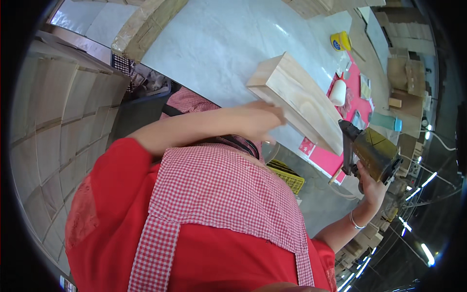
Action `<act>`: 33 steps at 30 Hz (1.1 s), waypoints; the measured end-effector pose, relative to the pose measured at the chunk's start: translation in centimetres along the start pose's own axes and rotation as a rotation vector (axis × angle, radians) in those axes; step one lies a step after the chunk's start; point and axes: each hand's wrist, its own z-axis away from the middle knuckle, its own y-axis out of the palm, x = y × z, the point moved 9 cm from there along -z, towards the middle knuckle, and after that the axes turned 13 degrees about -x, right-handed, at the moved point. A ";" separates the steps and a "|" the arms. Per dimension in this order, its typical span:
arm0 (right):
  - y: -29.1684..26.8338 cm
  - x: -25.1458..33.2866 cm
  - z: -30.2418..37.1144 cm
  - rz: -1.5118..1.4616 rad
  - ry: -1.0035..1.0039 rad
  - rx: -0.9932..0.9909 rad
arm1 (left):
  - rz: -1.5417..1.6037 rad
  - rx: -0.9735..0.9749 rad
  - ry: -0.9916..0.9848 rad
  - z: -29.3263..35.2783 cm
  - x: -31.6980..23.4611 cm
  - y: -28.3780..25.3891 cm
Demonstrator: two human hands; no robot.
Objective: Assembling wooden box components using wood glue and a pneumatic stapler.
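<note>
A long pale wooden box [304,100] lies slantwise on the table, a flat face toward me. Beside its near long side is my left hand [265,119], smeared by motion. Whether its fingers touch the box or hold anything, I cannot tell. Off the right end of the box, my right hand [370,187] grips the handle of a pneumatic nail gun [374,151] with a dark yellowish body and a black nose. The nose [347,141] is close to the box's right end; I cannot make out whether they touch.
A white glue bottle [338,92] with a red tip rests on a pink sheet [362,95] behind the box. Farther back stands a yellow tub [340,41]; a teal bottle [386,121] lies to the right. Stacked cartons [68,107] rise at my left, and a yellow crate [287,177] sits below the table.
</note>
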 end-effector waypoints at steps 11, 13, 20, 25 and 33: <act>4.8 7.1 -2.2 0.200 -0.342 0.155 | 1.038 -0.257 -0.475 -1.9 11.3 -12.2; 6.0 8.6 -2.4 0.209 -0.375 0.210 | 1.083 -0.053 -0.526 -3.4 11.5 -9.8; 10.0 13.6 -3.3 0.275 -0.549 0.346 | 1.322 0.294 -0.436 -5.6 11.7 -6.7; 11.8 15.4 -3.9 0.318 -0.577 0.379 | 1.381 0.281 -0.449 -5.9 12.2 -5.9; 13.5 16.9 -4.1 0.356 -0.631 0.398 | 1.410 0.249 -0.526 -5.9 12.3 -5.5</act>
